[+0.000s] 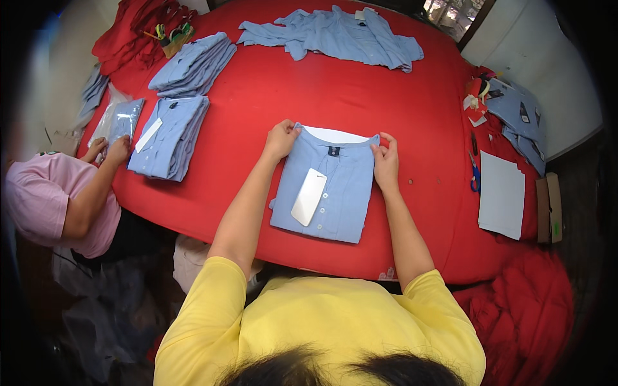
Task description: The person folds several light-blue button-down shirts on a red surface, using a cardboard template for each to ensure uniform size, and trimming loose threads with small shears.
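Observation:
A folded light-blue shirt (335, 193) lies on the red table cover (270, 96) in front of me, with a white card sticking out at its collar and a white hang tag (308, 197) on its front. My left hand (280, 139) grips the shirt's upper left corner at the shoulder. At the upper right corner, my right hand (385, 161) pinches the other shoulder. Both forearms come up from yellow sleeves.
Two stacks of folded blue shirts (168, 135) (193, 64) sit at the left. An unfolded blue shirt (335, 35) lies at the far side. A person in pink (58, 199) handles a bagged shirt (122, 119). White card sheets (501, 195) and blue scissors (474, 174) lie at the right.

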{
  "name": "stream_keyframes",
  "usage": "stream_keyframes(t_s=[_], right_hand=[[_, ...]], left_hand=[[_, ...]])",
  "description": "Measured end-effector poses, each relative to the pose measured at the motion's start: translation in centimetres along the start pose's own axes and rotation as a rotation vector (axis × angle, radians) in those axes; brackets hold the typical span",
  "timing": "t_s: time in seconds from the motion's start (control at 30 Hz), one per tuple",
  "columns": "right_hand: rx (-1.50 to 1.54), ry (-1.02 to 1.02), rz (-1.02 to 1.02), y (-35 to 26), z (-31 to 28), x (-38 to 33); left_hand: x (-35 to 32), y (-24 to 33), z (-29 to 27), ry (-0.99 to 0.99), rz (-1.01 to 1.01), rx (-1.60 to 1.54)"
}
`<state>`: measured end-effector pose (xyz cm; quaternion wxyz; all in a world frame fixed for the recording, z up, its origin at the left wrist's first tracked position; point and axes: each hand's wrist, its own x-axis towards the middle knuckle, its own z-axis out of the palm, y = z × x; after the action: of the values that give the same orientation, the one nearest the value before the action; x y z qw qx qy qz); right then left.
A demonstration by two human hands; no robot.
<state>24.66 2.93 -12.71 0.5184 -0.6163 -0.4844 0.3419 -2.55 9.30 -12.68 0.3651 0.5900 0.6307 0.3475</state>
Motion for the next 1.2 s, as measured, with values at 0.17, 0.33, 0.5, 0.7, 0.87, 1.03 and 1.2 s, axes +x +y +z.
stream_keyframes(t_s=[0.17,0.33,0.5,0.7,0.87,1.03,1.2], right_hand=[[0.185,-0.139,-0.058,0.5,-0.6,-0.7],[0.162,-0.551,-0.035,-0.1,-3.7,-0.5],[0.045,-0.612,0.112,-3.3,-3.5,-1.0],[0.091,-0.727,0.018,-12.1,2.2,0.2],[0.258,-0.816,-0.072,-19.0,16.7,1.0],[0.268,-0.739,-0.198,-21.9,34.4,-1.5],[0.002,-0.523,-0.474,-10.4,45.2,0.5]], left_hand=[[0.1,0.2,0.6,0.053,-0.106,-0.099],[-0.5,0.8,-0.3,-0.048,-0.088,-0.147],[-3.0,0.6,-3.1,-0.471,0.119,-0.246],[-4.3,2.2,-12.5,-0.233,0.385,0.108],[-2.3,5.7,-31.2,-0.015,0.371,0.465],[1.8,2.8,-43.3,0.204,0.203,0.847],[5.2,-5.1,-34.4,0.138,-0.157,1.047]])
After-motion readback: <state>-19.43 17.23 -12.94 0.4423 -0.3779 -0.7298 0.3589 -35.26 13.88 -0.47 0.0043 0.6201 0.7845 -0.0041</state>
